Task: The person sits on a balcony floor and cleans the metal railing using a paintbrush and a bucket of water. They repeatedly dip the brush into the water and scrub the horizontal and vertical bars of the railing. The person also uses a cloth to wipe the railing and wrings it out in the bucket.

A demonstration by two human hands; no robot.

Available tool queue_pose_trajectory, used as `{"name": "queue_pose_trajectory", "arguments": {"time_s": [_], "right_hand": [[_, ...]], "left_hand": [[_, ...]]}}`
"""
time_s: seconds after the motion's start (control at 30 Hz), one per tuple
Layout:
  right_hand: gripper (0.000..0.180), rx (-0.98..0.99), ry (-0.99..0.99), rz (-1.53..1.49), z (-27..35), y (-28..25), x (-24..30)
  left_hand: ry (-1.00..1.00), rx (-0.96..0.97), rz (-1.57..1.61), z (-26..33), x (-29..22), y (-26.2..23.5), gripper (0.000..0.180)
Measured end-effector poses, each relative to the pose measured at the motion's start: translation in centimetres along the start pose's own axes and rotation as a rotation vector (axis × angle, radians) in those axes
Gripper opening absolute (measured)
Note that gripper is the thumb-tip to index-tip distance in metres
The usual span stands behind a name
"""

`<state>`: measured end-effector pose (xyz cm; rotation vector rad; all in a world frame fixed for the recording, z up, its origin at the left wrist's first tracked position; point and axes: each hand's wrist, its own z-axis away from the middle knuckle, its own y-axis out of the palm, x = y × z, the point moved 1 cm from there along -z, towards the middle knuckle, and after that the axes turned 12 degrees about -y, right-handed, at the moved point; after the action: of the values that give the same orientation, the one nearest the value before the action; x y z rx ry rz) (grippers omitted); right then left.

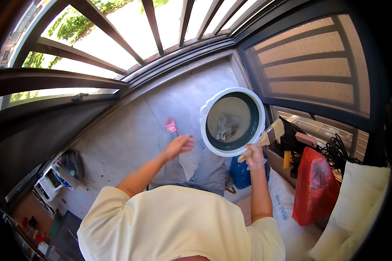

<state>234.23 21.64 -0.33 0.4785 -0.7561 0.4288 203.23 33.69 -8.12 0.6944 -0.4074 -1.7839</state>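
Bucket (231,153): right of centre frame, white-rimmed, its lower-right rim partly covered.
Brush (266,137): right of centre, slanting up-right; handle partly hidden.
Left hand (177,147): mid-frame, fingers loosely spread.
Right hand (254,157): wrapped around the brush handle — fingertips unclear.
Grey lump (227,127): inside the bucket — material hard to tell.

We see a white-rimmed tub (204,124), dark grey-green inside, a tan brush (265,137) at its right, our plain cream shirt (170,217) near, faded blue jeans (211,172), a pink slipper (170,125) farther off, and a red bag (314,191) at right.
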Motion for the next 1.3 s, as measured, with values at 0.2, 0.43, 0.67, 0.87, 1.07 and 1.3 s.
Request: {"name": "queue_pose_trajectory", "arguments": {"time_s": [0.2, 0.43, 0.67, 0.87, 1.07, 1.3], "right_hand": [[0.017, 0.191, 0.059, 0.246, -12.9, 2.5, -5.9], [0.021, 0.484, 0.074, 0.507, -29.8, 5.0, -14.2], [0.025, 0.625, 0.057, 0.699, -42.9, 6.0, -26.1], [0.02, 0.606, 0.082, 0.68, -47.6, 3.2, -33.9], [0.025, 0.673, 0.135, 0.921, -51.2, 0.8, -38.4], [0.038, 0.652, -0.221, 1.137, -48.8, 1.3, -37.0]], "left_hand": [[0.23, -0.169, 0.0, -5.2, -9.2, -3.5, 0.046], [0.236, -0.39, -0.013, -15.6, -7.7, -12.5, 0.019], [0.243, -0.341, -0.145, -29.0, -4.6, -26.2, 0.028], [0.248, -0.291, -0.087, -36.8, -1.5, -33.2, 0.032], [0.22, -0.336, -0.026, -39.5, 1.1, -35.5, 0.032], [0.155, -0.384, -0.089, -39.4, 2.1, -36.3, 0.035]]}}
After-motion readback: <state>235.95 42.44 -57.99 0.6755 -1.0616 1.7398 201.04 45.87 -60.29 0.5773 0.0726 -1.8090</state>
